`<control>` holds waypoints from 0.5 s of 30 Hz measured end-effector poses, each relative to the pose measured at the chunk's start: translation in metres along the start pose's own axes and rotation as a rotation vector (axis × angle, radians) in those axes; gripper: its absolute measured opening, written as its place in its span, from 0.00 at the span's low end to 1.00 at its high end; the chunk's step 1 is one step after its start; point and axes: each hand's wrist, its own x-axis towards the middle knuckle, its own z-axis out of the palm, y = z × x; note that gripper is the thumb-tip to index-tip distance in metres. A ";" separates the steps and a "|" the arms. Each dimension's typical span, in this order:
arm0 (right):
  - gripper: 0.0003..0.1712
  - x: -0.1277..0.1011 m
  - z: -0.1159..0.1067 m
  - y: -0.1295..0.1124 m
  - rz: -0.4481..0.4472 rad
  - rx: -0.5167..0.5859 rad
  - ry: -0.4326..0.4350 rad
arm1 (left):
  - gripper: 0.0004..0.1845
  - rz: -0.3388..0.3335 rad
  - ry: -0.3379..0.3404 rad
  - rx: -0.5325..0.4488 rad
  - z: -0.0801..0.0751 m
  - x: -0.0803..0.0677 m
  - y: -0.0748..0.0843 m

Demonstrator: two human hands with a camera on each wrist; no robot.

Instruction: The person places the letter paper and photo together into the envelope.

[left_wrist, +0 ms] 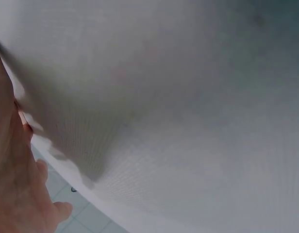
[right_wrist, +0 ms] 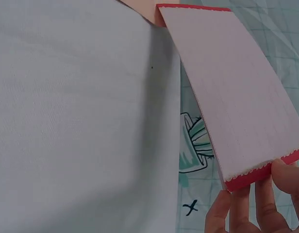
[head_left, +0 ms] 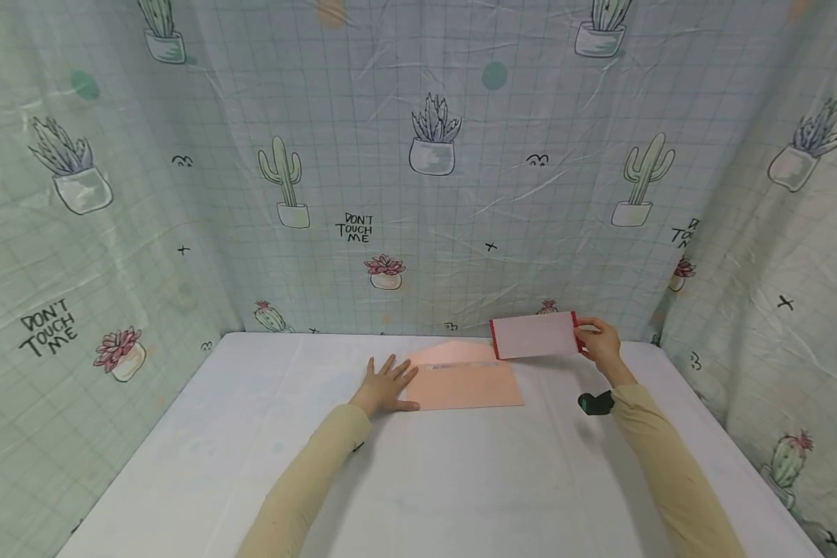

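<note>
An orange-pink envelope (head_left: 463, 389) lies on the table with its flap (head_left: 449, 353) opened toward the back. My left hand (head_left: 385, 387) rests on the envelope's left edge, fingers straight and spread; its palm side shows at the edge of the left wrist view. With my right hand (head_left: 600, 345) I pinch a pale pink card (head_left: 535, 336) by its right end, thumb on the front and fingers behind. Red bands with a scalloped white trim run along the card's two short ends. The card is raised at a tilt, and its far end overlaps the envelope's upper right corner in the head view.
The white table (head_left: 286, 465) ends at a cactus-print curtain (head_left: 363, 178) that hangs behind it and at both sides. A dark wrist device (head_left: 595, 403) sits at my right sleeve (head_left: 669, 473).
</note>
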 end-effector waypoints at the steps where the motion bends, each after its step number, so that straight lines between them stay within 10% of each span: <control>1: 0.17 0.001 0.001 0.002 -0.001 -0.020 0.017 | 0.43 0.001 0.002 -0.002 0.000 0.000 0.000; 15: 0.16 0.020 0.010 0.021 -0.179 -0.165 0.068 | 0.43 -0.005 0.012 -0.012 0.004 0.002 -0.001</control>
